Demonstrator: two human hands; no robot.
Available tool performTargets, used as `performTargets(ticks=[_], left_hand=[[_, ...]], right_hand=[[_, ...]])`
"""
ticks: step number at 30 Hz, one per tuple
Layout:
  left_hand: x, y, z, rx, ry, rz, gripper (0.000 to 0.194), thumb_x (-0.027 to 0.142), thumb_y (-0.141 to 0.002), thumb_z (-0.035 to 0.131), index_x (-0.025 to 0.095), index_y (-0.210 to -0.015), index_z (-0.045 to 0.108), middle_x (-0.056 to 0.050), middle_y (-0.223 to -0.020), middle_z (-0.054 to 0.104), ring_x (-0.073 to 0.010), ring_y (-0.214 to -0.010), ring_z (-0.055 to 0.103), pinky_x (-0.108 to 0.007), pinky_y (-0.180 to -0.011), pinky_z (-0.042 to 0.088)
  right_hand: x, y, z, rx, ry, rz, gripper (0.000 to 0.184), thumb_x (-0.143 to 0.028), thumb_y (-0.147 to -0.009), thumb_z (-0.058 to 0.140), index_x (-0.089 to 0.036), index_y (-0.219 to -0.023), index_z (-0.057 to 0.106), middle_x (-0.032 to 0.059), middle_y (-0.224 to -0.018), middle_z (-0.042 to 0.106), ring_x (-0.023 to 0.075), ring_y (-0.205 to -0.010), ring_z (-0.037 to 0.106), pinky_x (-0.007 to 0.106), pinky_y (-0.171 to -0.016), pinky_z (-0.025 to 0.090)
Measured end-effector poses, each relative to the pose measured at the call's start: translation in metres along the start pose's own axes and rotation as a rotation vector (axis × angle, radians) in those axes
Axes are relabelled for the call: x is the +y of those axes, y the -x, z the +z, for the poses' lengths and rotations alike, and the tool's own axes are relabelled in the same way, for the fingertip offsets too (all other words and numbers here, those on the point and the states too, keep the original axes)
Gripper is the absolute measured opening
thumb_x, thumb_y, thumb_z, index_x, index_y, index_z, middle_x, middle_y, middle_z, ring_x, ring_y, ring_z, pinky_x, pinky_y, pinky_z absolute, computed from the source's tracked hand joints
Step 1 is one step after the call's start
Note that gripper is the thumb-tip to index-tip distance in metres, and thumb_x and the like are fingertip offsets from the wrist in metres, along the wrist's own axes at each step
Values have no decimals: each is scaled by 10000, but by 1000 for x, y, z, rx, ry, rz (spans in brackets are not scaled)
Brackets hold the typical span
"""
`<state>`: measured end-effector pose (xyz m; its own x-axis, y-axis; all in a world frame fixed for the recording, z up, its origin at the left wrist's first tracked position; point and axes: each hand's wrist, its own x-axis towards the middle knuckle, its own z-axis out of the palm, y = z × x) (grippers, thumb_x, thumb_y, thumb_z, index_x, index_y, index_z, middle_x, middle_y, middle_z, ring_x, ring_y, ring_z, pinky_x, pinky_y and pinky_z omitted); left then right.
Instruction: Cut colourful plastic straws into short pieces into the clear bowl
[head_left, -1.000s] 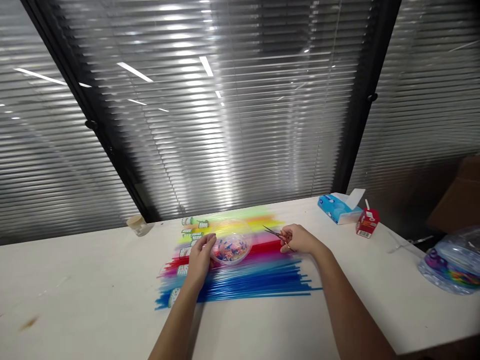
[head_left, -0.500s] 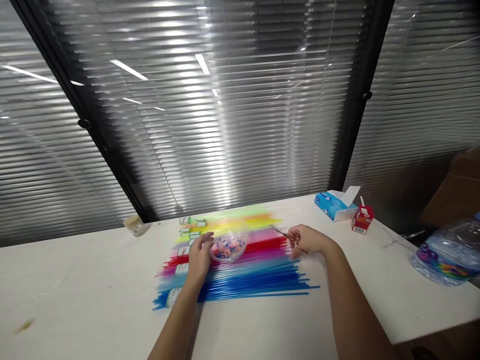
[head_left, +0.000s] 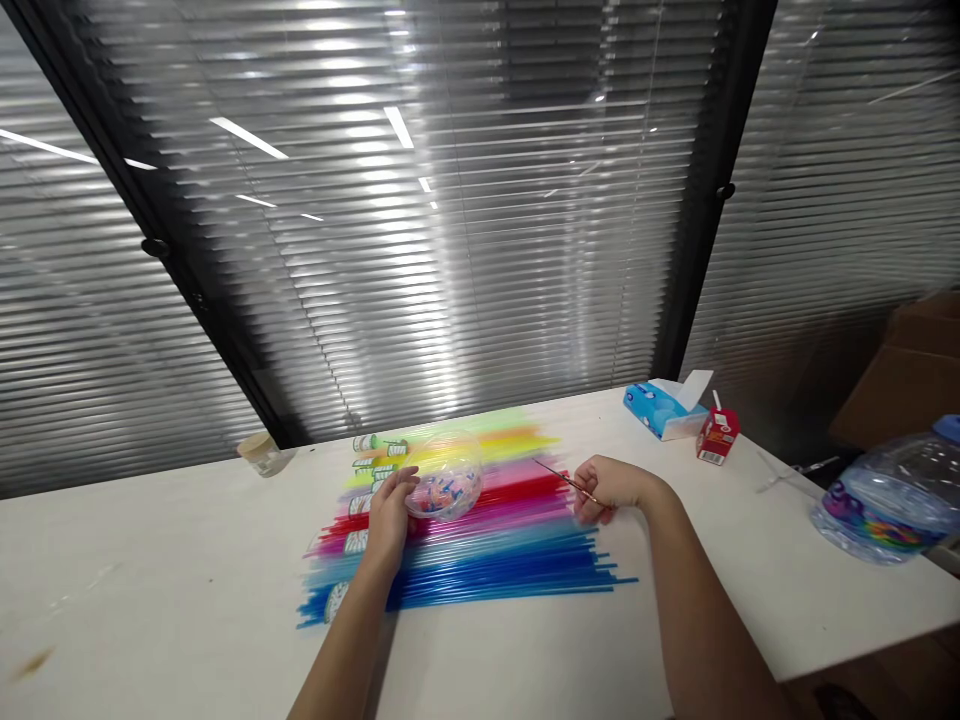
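My left hand (head_left: 391, 515) is at the left side of a clear plastic bowl (head_left: 463, 462), its fingers and thumb closed on the rim. Small pink, blue and pale cut pieces (head_left: 442, 492) lie in the bowl's bottom. Beneath it are bundles of long thin plastic straws, sorted by colour, with blue straws (head_left: 510, 570) nearest me and red ones (head_left: 525, 490) farther back. A pair of scissors (head_left: 559, 473) is in my right hand (head_left: 600, 487), over the right ends of the straws, points toward the bowl. Whether the blades are apart I cannot make out.
Printed paper bands (head_left: 336, 603) wrap the straws' left ends. A small tub (head_left: 260, 453) stands at the back left. To the right are a blue tissue pack (head_left: 664, 410), a red carton (head_left: 718, 436) and a large clear bottle (head_left: 889, 505). Blinds (head_left: 487, 250) rise behind the table.
The view has turned slightly right. My left hand and the bowl have shifted a little left over the straws. The scissors appear more edge-on in my right hand.
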<state>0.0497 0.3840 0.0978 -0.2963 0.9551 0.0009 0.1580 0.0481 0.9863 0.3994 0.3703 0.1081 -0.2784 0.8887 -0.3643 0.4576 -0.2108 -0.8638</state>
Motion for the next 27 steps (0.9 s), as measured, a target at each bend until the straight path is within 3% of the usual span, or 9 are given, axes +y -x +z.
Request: performTargets(ticks=[2, 5, 9, 11, 13, 15, 21, 24, 27], left_hand=[[0, 1, -1, -14, 36, -22, 504, 336, -637, 523, 145, -1090, 635, -81, -1079, 664, -48, -354, 418, -239, -345, 328], [1, 1, -2, -36, 61, -61, 496, 324, -625, 548, 146, -1078, 642, -69, -1025, 675, -39, -342, 409, -225, -347, 315], [6, 3, -4, -78, 46, -78, 489, 333, -606, 582, 150, -1051, 664, -62, -970, 708, -59, -365, 432, -221, -357, 296], [9, 3, -4, -78, 45, -32, 459, 344, -591, 611, 151, -999, 693, -66, -933, 729, -131, -522, 584, -245, -460, 419], [12, 4, -5, -84, 14, 62, 381, 375, -599, 636, 160, -901, 725, -80, -936, 743, -236, -850, 677, -315, -731, 522], [13, 5, -6, -110, -68, 175, 337, 447, -652, 633, 175, -821, 740, -87, -934, 747, -291, -1052, 635, -379, -958, 460], [5, 4, -10, -20, -226, 356, 616, 632, -843, 368, 151, -906, 747, -108, -920, 736, -281, -936, 648, -396, -896, 479], [-1, -3, -15, 42, -417, 407, 662, 567, -911, 243, 145, -1027, 739, -132, -1100, 719, -289, -1053, 626, -420, -979, 443], [-8, -10, -20, 21, -713, 461, 586, 485, -912, 314, 110, -1149, 697, -173, -1259, 654, -313, -1227, 545, -464, -1092, 350]], right_hand=[[0, -1, -2, 66, 5, 11, 253, -251, -483, 819, -168, -572, 597, 66, -596, 689, 222, -520, 662, 264, -442, 477], [4, -11, -6, 294, 25, -53, 288, -329, -560, 793, -183, -590, 546, 46, -579, 653, 209, -492, 636, 260, -434, 432], [9, -32, -9, 670, 68, -220, 248, -366, -664, 691, -211, -639, 499, 45, -765, 685, 222, -745, 641, 300, -647, 459], [12, -40, -8, 745, 82, -272, 201, -352, -667, 664, -218, -667, 514, 44, -840, 697, 231, -828, 626, 314, -721, 454], [15, -45, -5, 747, 90, -296, 186, -332, -643, 663, -221, -653, 513, 34, -811, 695, 229, -806, 618, 313, -719, 449], [17, -48, -2, 714, 91, -302, 199, -327, -627, 669, -222, -620, 501, 24, -741, 680, 220, -735, 610, 302, -664, 443], [19, -54, 6, 600, 73, -322, 206, -331, -637, 673, -213, -598, 510, 16, -696, 674, 190, -653, 606, 260, -565, 432], [20, -56, 8, 564, 70, -339, 177, -307, -650, 658, -209, -605, 517, 14, -717, 688, 178, -641, 616, 252, -560, 437], [21, -56, 6, 582, 84, -341, 146, -291, -661, 644, -209, -617, 533, 13, -710, 685, 173, -610, 605, 255, -551, 428]])
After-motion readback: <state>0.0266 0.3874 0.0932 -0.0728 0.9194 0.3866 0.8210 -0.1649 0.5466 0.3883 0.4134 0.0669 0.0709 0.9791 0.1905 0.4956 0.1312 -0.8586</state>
